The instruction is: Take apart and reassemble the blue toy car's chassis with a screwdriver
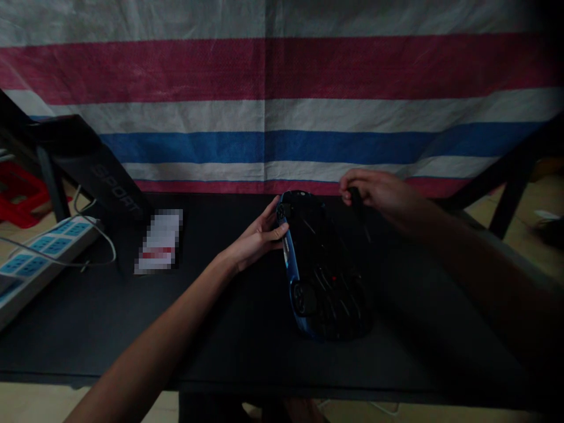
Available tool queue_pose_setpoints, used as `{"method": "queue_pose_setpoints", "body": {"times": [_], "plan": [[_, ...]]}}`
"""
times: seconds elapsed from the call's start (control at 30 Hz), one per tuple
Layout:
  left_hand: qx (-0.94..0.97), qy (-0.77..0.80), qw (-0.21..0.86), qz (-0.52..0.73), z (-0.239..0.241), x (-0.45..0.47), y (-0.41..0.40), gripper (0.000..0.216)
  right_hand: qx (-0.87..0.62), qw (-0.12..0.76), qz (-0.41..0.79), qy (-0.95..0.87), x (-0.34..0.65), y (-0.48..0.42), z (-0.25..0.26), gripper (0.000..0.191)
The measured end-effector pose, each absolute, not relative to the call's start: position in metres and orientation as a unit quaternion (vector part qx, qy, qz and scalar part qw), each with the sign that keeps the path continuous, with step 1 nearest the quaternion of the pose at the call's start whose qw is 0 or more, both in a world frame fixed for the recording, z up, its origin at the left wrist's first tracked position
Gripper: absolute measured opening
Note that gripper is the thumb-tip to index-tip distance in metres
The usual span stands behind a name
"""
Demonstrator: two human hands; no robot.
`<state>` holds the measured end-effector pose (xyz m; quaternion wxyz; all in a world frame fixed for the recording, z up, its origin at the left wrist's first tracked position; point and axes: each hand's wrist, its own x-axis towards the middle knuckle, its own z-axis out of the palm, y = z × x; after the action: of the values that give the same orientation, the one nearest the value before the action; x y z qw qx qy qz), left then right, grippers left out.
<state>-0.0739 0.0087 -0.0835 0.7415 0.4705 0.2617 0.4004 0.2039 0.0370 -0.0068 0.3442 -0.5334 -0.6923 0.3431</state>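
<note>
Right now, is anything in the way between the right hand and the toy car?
Nothing visible does. The right hand holds a thin dark tool beside the far end of the car. The left hand holds the car's other side, out of the way. It is too dark to tell if the tool touches it.

Blurred white card (159,241); indistinct dark object (358,205) in right hand (381,194)
</note>
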Motion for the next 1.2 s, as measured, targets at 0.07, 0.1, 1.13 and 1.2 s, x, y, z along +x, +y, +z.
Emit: {"method": "queue_pose_setpoints", "body": {"times": [0.07, 0.1, 1.13, 1.2], "plan": [[0.472, 0.264, 0.74, 0.4, -0.084, -0.074, 0.009, 0.091, -0.552, 0.335, 0.317, -0.695, 0.209, 0.04, -0.031, 0.014], [0.473, 0.265, 0.739, 0.4, -0.084, -0.074, 0.009, 0.089, -0.559, 0.332, 0.303, -0.697, 0.211, 0.042, -0.043, 0.017], [0.498, 0.247, 0.733, 0.392, -0.079, -0.081, 0.011, 0.087, -0.626, 0.112, 0.06, -0.769, 0.099, 0.019, -0.014, 0.081], [0.496, 0.252, 0.733, 0.392, -0.079, -0.081, 0.01, 0.085, -0.626, 0.117, 0.065, -0.768, 0.1, 0.021, -0.013, 0.075]]}}
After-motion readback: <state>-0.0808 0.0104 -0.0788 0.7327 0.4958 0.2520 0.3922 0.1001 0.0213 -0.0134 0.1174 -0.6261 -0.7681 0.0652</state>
